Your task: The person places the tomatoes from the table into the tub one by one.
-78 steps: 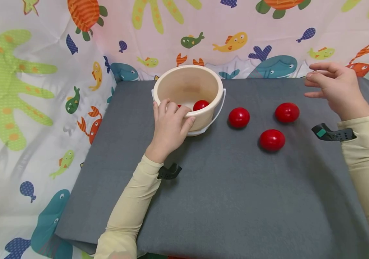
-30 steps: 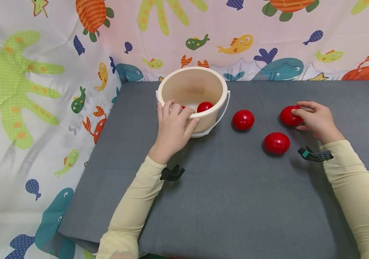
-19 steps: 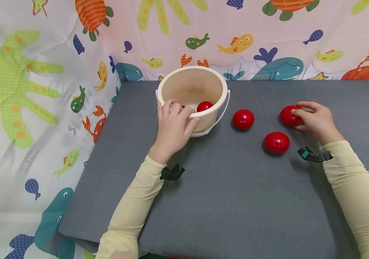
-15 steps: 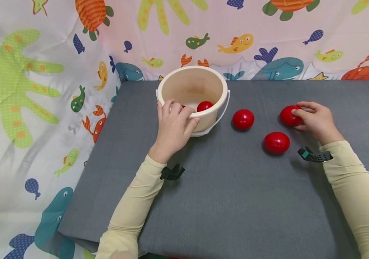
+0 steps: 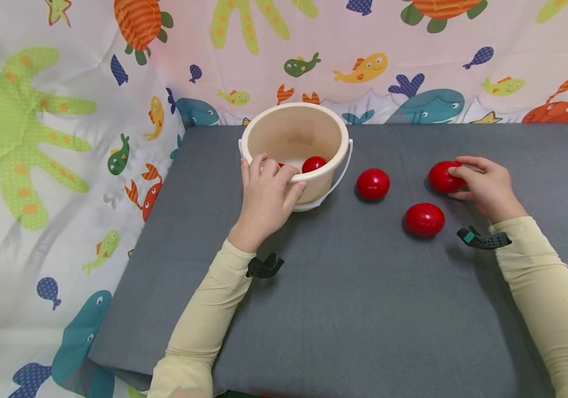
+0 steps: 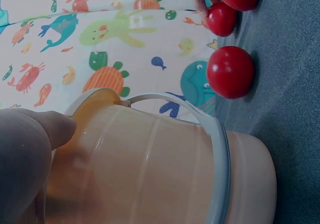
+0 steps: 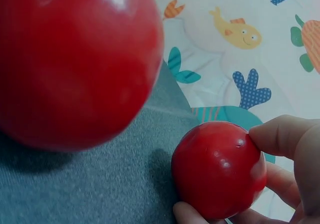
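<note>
While the left hand (image 5: 267, 200) is gripping the round cream plastic bucket (image 5: 313, 128) by its rim, the right hand (image 5: 483, 185) is pinching the farthest glossy red ball (image 5: 440, 176).
A firm, centred pinch seems wise, keeping clear of the red ball (image 5: 424, 219) just beside the bucket-side path.

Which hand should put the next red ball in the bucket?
Probably the right hand: its fingers already curl round the far red ball on the grey mat. The left hand grips the cream bucket rim, steadying it.

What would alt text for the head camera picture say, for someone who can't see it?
A person's right hand grips a red ball on a grey mat, while the left hand holds the rim of a cream bucket with red balls inside. Two more red balls lie between them.
</note>
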`<state>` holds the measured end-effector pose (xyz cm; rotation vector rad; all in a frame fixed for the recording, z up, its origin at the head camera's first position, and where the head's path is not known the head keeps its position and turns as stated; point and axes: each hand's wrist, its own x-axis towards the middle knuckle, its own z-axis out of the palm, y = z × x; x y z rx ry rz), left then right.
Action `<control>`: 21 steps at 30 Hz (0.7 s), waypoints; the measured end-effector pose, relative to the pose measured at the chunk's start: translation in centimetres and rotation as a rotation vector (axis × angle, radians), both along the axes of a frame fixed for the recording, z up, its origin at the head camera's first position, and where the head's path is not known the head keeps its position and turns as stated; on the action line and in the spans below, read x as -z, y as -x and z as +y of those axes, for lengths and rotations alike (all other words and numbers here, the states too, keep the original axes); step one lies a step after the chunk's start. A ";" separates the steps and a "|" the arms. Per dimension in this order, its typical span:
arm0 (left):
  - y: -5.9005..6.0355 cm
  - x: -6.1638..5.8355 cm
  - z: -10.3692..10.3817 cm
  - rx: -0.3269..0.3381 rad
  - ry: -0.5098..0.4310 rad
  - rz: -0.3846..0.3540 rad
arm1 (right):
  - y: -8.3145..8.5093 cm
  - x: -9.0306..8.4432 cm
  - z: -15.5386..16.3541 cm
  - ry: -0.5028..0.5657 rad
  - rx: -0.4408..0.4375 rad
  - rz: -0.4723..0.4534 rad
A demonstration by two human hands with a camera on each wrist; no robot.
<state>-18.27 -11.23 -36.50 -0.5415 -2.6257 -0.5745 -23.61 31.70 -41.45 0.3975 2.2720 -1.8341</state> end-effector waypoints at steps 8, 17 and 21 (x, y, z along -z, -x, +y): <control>0.0 0.0 0.0 0.007 0.001 0.010 | -0.1 -0.6 -0.6 0.077 0.001 0.003; -0.1 0.0 0.0 0.009 -0.009 0.019 | 0.5 -2.6 -1.6 0.134 0.057 0.056; -0.1 0.0 0.0 0.008 -0.008 0.020 | 0.7 -4.6 -2.6 0.167 0.067 0.089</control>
